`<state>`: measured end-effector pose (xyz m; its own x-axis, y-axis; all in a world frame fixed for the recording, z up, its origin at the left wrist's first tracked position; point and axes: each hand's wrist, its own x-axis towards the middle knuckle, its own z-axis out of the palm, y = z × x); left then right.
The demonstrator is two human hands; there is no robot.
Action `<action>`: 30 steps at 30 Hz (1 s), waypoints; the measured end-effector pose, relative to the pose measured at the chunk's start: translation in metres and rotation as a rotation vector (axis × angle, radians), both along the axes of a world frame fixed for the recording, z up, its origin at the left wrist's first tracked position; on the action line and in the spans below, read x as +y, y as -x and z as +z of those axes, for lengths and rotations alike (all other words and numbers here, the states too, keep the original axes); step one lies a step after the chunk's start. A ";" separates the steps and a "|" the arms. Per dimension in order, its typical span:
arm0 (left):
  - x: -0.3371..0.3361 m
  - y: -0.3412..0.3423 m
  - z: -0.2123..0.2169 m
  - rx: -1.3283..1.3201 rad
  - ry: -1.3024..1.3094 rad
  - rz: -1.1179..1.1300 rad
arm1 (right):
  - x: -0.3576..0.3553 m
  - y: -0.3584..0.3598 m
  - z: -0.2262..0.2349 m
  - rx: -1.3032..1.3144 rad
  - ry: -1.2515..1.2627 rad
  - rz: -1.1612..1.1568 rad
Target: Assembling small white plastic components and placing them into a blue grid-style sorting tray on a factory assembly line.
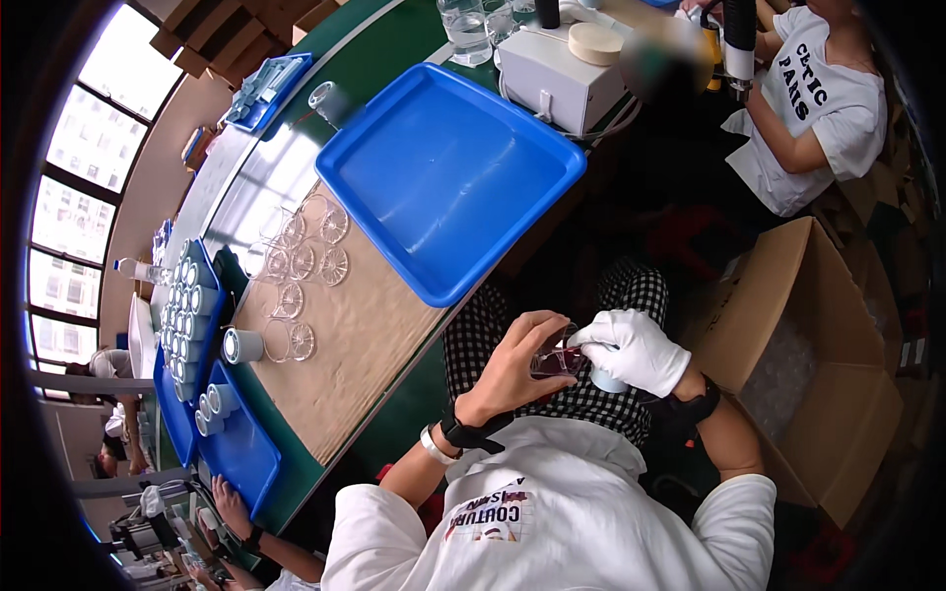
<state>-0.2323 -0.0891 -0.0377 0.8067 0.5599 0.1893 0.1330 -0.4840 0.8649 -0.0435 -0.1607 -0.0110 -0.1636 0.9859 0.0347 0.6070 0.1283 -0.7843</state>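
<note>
Over my lap, my bare left hand (517,369) curves its fingers around a clear round plastic cup-like piece (554,359). My right hand (636,350), in a white glove, has its thumb and fingertips pressed together at the piece's right side. Just below the gloved fingers shows part of a pale blue-grey cylinder (605,382); whether that hand grips it is hidden. Several clear round pieces with spoked bases (304,262) stand on the brown paper sheet (345,340) to my left. Next to them lies a pale blue-grey cup (242,345) on its side.
A large blue tray (448,177) sits at the table's edge ahead. More pale cups fill blue trays (258,463) at left. An open cardboard box (818,374) of clear pieces stands at right. Beyond are a white machine (562,74) and a co-worker (803,108).
</note>
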 end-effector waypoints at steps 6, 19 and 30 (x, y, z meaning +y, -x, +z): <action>0.008 0.016 -0.010 -0.037 0.004 -0.181 | -0.013 0.014 -0.026 0.821 0.703 0.026; -0.013 0.029 -0.064 0.113 0.373 0.033 | 0.002 0.025 -0.032 0.432 0.654 0.140; -0.037 0.026 -0.074 0.108 0.701 0.166 | -0.028 0.037 -0.070 0.689 0.774 0.092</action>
